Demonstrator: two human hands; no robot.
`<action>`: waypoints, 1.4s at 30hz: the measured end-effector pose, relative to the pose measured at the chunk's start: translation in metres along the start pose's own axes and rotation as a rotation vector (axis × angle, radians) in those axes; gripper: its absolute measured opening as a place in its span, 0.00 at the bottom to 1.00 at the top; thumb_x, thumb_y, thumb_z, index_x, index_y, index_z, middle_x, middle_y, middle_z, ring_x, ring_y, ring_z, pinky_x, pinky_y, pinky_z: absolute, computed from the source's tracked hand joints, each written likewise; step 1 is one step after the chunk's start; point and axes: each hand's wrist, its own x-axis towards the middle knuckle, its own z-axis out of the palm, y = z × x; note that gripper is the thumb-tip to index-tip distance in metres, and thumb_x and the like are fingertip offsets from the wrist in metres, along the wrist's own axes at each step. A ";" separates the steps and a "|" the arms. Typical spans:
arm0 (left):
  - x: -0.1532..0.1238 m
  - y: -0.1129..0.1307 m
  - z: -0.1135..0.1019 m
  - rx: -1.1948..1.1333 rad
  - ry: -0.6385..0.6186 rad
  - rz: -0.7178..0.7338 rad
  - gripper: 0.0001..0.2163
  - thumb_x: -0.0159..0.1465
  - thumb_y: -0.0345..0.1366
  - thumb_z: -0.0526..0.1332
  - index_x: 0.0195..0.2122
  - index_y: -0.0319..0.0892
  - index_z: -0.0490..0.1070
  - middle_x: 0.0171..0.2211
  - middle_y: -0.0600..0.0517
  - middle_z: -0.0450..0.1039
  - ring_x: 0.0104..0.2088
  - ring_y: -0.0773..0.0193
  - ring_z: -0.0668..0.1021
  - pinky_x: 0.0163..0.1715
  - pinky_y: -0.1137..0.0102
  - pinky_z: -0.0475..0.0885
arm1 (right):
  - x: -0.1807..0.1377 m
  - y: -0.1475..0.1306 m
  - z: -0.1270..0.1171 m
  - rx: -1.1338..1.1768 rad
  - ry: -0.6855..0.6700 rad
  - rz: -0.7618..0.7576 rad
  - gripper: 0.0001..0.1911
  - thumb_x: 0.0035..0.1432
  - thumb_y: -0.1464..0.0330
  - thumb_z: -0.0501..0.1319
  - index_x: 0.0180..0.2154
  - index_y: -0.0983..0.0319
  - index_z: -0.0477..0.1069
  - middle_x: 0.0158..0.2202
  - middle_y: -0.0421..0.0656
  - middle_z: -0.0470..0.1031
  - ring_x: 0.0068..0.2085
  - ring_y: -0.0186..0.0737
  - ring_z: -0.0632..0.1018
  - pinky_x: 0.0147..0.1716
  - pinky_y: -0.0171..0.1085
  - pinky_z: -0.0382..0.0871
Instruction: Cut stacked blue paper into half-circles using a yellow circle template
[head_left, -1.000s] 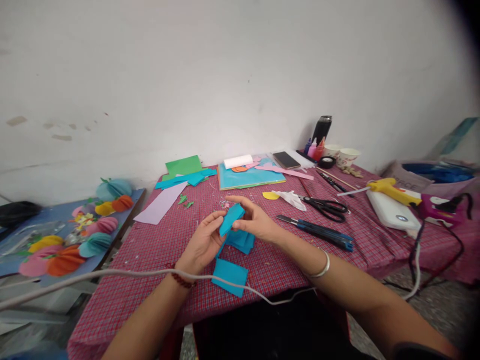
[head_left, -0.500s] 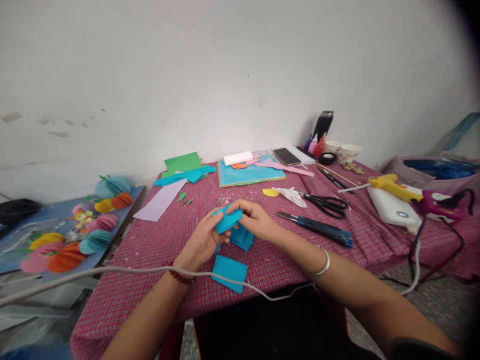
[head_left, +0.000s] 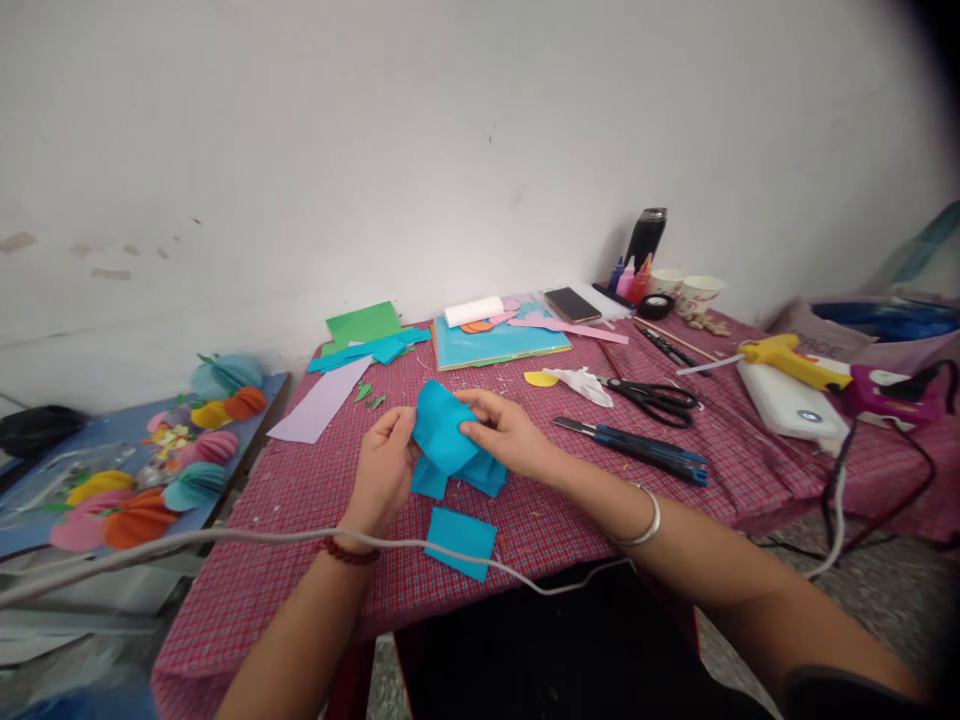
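Observation:
A creased piece of blue paper (head_left: 444, 428) is held up between my two hands, over the checked tablecloth. My left hand (head_left: 385, 463) pinches its left edge, fingers closed. On the other side my right hand (head_left: 510, 430) grips its right edge between thumb and fingers. Behind and below it lie more blue paper pieces (head_left: 486, 474), partly hidden by the held one. Nearer the table's front edge rests a flat blue paper rectangle (head_left: 459, 542), with a white cable crossing in front of it.
Right of my hands lie a utility knife (head_left: 637, 452) and black scissors (head_left: 652, 398). A yellow glue gun (head_left: 795, 362) rests on a white power bank (head_left: 787, 405). Paper sheets (head_left: 510, 345) lie at the back. Folded-paper pumpkins (head_left: 139, 518) sit on a blue table at left.
The blue paper, folded small half a second ago, is now opened out into a larger creased sheet. My left hand has shifted left, away from my right hand.

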 end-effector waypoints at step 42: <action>0.034 0.022 -0.078 0.260 -0.571 -0.386 0.10 0.58 0.41 0.62 0.31 0.40 0.65 0.20 0.57 0.63 0.18 0.71 0.68 0.18 0.75 0.65 | 0.002 0.001 -0.007 -0.668 -0.165 -0.309 0.15 0.54 0.78 0.55 0.43 0.62 0.70 0.43 0.46 0.74 0.47 0.41 0.72 0.48 0.43 0.64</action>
